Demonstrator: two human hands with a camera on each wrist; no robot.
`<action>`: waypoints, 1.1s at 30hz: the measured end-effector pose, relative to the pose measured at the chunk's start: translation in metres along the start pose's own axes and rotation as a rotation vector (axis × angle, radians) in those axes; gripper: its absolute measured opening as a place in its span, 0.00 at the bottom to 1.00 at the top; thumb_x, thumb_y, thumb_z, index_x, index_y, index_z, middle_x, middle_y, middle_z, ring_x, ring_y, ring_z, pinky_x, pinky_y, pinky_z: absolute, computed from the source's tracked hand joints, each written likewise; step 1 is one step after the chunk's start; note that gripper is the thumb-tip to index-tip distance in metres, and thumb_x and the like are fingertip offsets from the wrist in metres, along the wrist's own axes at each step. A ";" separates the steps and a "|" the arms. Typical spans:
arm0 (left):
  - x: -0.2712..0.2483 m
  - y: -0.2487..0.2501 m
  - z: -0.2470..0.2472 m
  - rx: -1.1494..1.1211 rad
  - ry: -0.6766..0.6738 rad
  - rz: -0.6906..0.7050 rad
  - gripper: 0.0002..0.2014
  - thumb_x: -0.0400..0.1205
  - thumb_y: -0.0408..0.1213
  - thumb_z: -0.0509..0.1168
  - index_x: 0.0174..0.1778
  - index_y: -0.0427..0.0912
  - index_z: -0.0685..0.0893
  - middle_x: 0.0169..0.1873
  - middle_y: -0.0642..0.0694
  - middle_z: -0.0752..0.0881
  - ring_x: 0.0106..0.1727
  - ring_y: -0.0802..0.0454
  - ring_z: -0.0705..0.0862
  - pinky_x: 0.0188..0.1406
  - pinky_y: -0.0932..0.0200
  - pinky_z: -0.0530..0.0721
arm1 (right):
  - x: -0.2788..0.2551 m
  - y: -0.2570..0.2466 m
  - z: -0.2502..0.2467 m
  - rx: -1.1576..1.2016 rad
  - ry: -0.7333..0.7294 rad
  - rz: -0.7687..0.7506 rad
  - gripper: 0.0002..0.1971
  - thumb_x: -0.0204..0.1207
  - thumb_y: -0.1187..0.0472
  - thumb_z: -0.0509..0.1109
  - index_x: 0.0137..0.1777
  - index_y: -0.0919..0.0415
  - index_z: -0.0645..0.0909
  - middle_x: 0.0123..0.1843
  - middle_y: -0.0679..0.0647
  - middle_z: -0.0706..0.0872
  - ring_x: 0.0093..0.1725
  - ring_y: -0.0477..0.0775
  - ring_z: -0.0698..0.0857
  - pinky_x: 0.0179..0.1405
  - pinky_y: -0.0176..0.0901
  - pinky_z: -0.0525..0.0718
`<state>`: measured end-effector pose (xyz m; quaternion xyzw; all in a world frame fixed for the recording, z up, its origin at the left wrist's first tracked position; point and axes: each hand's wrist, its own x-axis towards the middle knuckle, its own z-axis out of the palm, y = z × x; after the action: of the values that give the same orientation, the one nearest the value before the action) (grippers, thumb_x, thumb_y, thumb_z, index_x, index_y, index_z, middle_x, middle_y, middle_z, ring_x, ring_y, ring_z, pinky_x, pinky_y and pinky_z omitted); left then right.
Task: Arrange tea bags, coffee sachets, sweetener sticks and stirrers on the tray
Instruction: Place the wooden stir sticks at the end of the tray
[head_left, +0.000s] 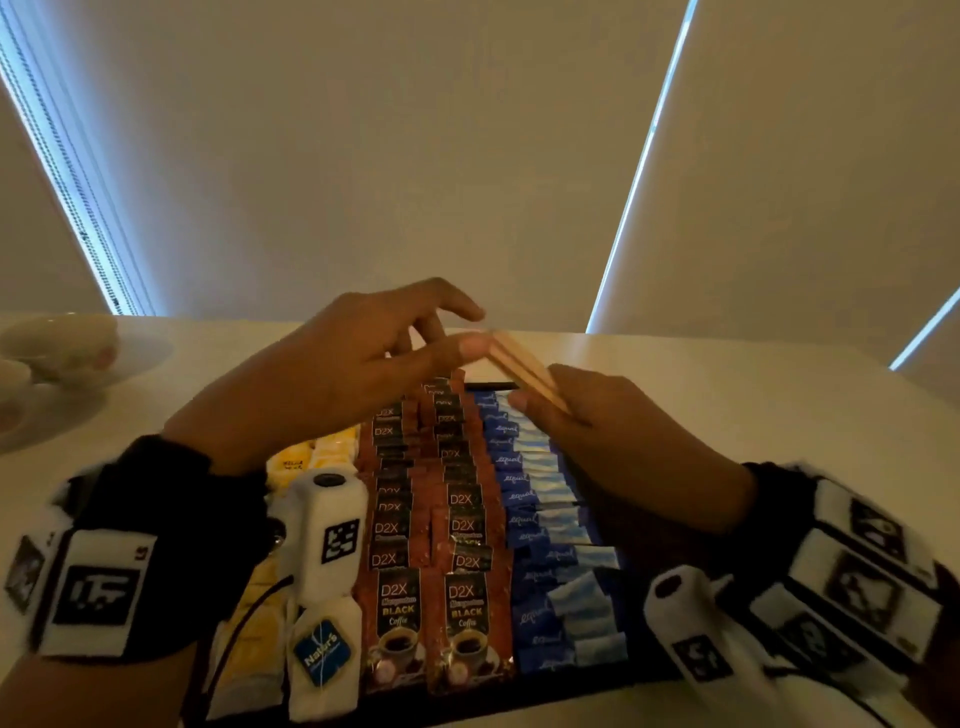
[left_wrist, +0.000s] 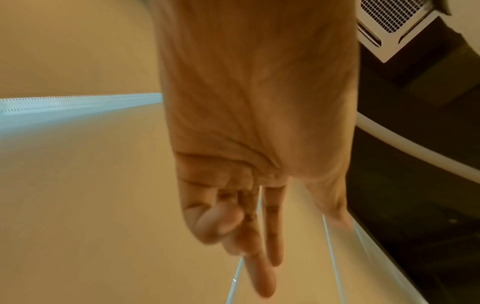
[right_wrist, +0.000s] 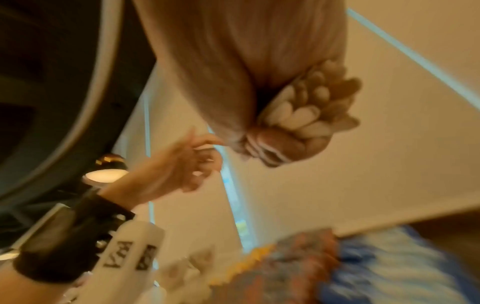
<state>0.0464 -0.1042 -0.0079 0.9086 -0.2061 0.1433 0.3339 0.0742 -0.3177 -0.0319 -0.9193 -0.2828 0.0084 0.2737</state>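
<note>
Your right hand (head_left: 613, 431) has its fingers (head_left: 524, 401) curled tight round a bundle of wooden stirrers (head_left: 524, 366) (their rounded ends fan out in the right wrist view), held above the far edge of the tray (head_left: 491, 386). Your left hand (head_left: 332, 369) pinches the bundle's upper end with thumb and forefinger, other fingers loosely spread. Below, the tray carries rows of yellow tea bags (head_left: 291, 462), brown coffee sachets (head_left: 400, 603) and blue sweetener sticks (head_left: 540, 613), and cups (head_left: 62, 343) stand at the surface's far left corner
</note>
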 end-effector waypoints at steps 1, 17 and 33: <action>-0.001 -0.002 -0.004 0.003 0.021 -0.011 0.24 0.74 0.68 0.51 0.60 0.62 0.78 0.40 0.60 0.86 0.41 0.69 0.83 0.30 0.74 0.77 | -0.001 0.014 -0.003 0.001 0.041 0.103 0.14 0.83 0.49 0.57 0.37 0.55 0.69 0.30 0.46 0.74 0.24 0.42 0.76 0.27 0.24 0.75; -0.005 -0.004 -0.026 -0.057 0.117 -0.054 0.27 0.74 0.70 0.46 0.57 0.60 0.78 0.39 0.62 0.87 0.28 0.62 0.80 0.26 0.67 0.71 | 0.007 0.095 0.013 -0.521 -0.377 0.640 0.18 0.86 0.57 0.53 0.65 0.69 0.75 0.58 0.63 0.83 0.53 0.60 0.83 0.34 0.41 0.74; -0.004 -0.008 -0.026 0.003 0.057 -0.110 0.26 0.78 0.67 0.45 0.60 0.58 0.77 0.35 0.56 0.86 0.27 0.64 0.80 0.25 0.65 0.70 | 0.022 0.081 -0.009 -0.556 -0.531 0.685 0.27 0.75 0.46 0.70 0.66 0.66 0.76 0.56 0.58 0.82 0.50 0.52 0.77 0.37 0.38 0.75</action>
<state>0.0435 -0.0805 0.0050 0.9145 -0.1464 0.1507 0.3457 0.1359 -0.3662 -0.0624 -0.9633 -0.0166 0.2555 -0.0807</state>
